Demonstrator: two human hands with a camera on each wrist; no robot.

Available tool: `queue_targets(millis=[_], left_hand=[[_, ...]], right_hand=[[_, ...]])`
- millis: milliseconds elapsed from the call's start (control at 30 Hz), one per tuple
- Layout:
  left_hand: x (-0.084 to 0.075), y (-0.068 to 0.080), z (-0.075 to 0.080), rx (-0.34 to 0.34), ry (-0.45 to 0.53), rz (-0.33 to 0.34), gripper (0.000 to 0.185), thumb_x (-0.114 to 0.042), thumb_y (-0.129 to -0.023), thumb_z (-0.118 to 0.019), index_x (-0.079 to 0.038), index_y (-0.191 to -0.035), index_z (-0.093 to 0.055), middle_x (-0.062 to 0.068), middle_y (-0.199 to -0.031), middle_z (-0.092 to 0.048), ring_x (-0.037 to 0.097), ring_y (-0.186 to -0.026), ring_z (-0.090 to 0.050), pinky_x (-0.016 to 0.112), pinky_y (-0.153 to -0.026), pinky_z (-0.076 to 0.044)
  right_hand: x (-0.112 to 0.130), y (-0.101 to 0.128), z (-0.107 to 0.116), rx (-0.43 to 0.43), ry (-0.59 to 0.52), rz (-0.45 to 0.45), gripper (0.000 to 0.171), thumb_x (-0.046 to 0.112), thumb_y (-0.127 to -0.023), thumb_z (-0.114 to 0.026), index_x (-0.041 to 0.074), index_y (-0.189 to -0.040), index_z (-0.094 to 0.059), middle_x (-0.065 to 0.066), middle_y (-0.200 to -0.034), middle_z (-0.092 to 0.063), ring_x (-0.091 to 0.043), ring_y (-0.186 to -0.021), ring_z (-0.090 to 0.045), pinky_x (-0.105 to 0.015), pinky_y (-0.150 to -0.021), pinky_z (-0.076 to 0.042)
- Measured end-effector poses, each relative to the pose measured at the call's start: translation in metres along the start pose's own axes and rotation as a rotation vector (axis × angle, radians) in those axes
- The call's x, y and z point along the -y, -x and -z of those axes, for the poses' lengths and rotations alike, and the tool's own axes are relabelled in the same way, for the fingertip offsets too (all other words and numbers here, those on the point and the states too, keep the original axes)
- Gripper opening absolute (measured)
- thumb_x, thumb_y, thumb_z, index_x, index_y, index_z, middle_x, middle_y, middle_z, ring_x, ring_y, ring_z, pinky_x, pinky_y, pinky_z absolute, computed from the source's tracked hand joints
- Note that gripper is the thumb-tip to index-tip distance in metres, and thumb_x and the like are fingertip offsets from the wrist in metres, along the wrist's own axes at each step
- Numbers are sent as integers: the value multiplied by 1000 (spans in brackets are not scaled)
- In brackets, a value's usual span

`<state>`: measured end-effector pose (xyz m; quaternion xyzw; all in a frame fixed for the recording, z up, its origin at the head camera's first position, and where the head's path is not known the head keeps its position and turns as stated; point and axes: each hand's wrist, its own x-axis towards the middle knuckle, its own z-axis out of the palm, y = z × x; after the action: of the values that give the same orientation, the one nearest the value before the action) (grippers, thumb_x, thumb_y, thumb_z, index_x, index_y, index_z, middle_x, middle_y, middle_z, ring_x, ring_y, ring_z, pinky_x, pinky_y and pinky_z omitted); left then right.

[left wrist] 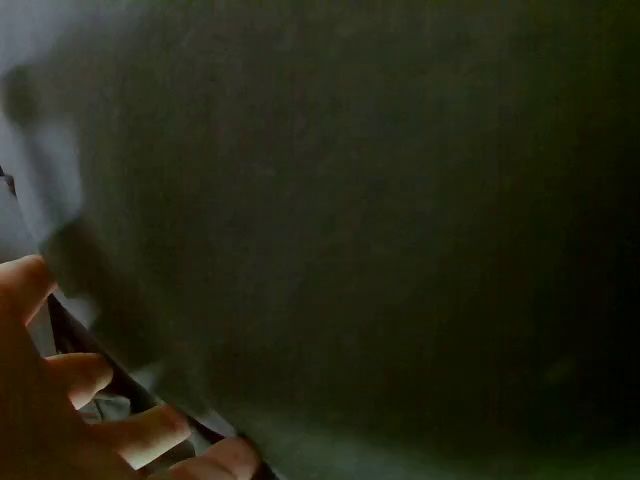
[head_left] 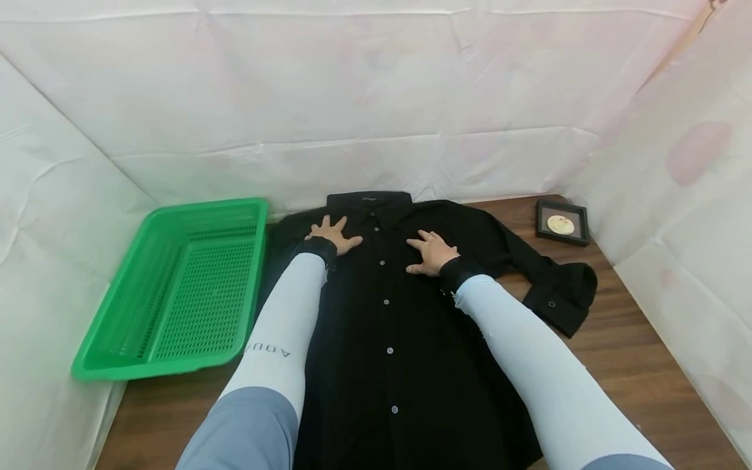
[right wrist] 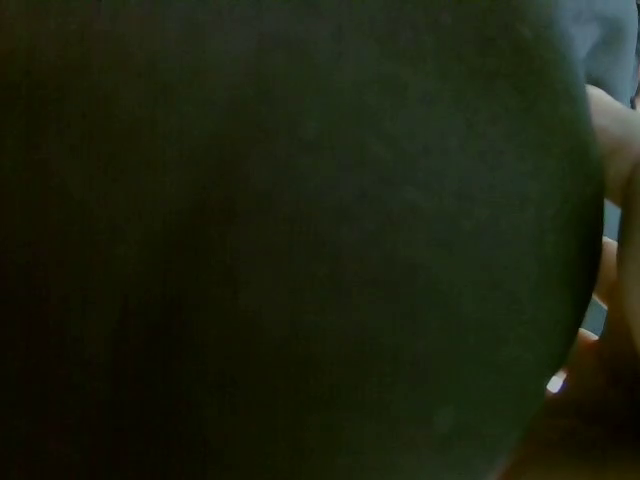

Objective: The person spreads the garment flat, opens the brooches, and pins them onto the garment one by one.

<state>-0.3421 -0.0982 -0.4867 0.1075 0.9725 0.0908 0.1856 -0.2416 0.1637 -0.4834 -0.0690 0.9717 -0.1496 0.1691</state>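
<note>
A black button-up shirt (head_left: 388, 313) lies front up across the middle of the head view, collar at the top centre and buttons running down to the lower edge, on a brown wooden table (head_left: 634, 365). Both hands lie flat on its chest with fingers spread and straight, gripping nothing: the left hand (head_left: 333, 235) presses just left of the collar, the right hand (head_left: 431, 253) just right of the button line. One sleeve trails toward the right of the frame, its cuff (head_left: 558, 300) folded back on the wood; the other sleeve is hidden under the left forearm. A green perforated basket (head_left: 182, 294) sits at the left of the frame, touching or nearly touching the shirt's edge, and a small dark framed disc (head_left: 562, 223) rests at the upper right, near the sleeve. Both wrist views are almost filled by dark blurred cloth, with only fingers (left wrist: 90, 375) at the lower left of the left one. The risk, as I judge it, is that flat palms sliding outward drag the thin fabric and bunch it instead of smoothing it, or that a sweep along the right sleeve nudges the framed disc.
</note>
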Motion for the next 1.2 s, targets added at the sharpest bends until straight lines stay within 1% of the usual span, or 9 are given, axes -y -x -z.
queue_targets(millis=[267,400,533,667,800,900,967,1067,1200], left_hand=[[11,-2,-6,-38,-47,46,97,-80,-82,-41,-24,-156,-13,14,-161,-2,50,-141,-7,73,-101,-21],[9,2,-11,-92,-52,45,98,-77,-83,-43,-18,-156,-14,18,-160,-1,49,-140,-9,72,-102,-19],[-9,14,-8,-119,-71,52,95,-68,-88,-46,-5,-153,-18,25,-157,-5,49,-140,-12,69,-105,-19],[-39,32,-9,-188,-133,51,84,-59,-93,-48,3,-147,-30,27,-151,-24,46,-137,-23,63,-105,-26],[-73,53,-25,-268,-147,-70,75,-57,-92,-52,-6,-145,-38,18,-148,-33,38,-135,-29,62,-99,-33],[-97,66,-43,-218,-131,-183,79,-62,-90,-51,-16,-151,-32,15,-155,-23,38,-140,-21,66,-96,-34],[-106,72,-54,-156,-128,-208,83,-67,-88,-48,-22,-154,-24,14,-159,-13,41,-143,-13,71,-94,-33],[-112,76,-65,-99,-110,-184,87,-72,-85,-47,-29,-155,-18,11,-161,-5,42,-144,-7,76,-93,-27],[-110,75,-67,-59,-82,-147,92,-75,-81,-51,-31,-155,-18,9,-161,-3,41,-144,-2,79,-95,-17]], right_hand=[[2,4,-2,-20,-30,8,76,46,-86,-69,21,-150,-36,-13,-159,-14,-37,-145,-9,-77,-97,-18],[2,4,-5,-34,-37,12,77,47,-86,-69,20,-149,-36,-12,-159,-14,-37,-145,-9,-77,-97,-18],[1,4,-5,-43,-53,-6,78,48,-84,-71,21,-148,-37,-11,-159,-14,-35,-145,-8,-77,-98,-17],[-2,1,-6,-53,-59,0,78,49,-82,-72,21,-147,-38,-11,-159,-14,-35,-145,-9,-78,-97,-17],[-4,-1,-8,-71,-60,14,78,50,-82,-72,20,-146,-39,-12,-159,-15,-36,-144,-9,-78,-96,-17],[-11,2,-9,-80,-40,35,75,48,-85,-70,19,-146,-39,-14,-158,-15,-37,-144,-11,-77,-97,-19],[-14,8,-5,-92,-44,65,71,43,-88,-68,15,-146,-39,-18,-157,-16,-39,-143,-13,-73,-99,-22],[-22,26,5,-133,-61,115,67,37,-91,-65,9,-146,-39,-22,-155,-21,-41,-141,-19,-64,-105,-26],[-44,66,25,-221,-81,129,65,32,-92,-65,3,-144,-39,-25,-149,-30,-43,-135,-30,-57,-105,-30]])
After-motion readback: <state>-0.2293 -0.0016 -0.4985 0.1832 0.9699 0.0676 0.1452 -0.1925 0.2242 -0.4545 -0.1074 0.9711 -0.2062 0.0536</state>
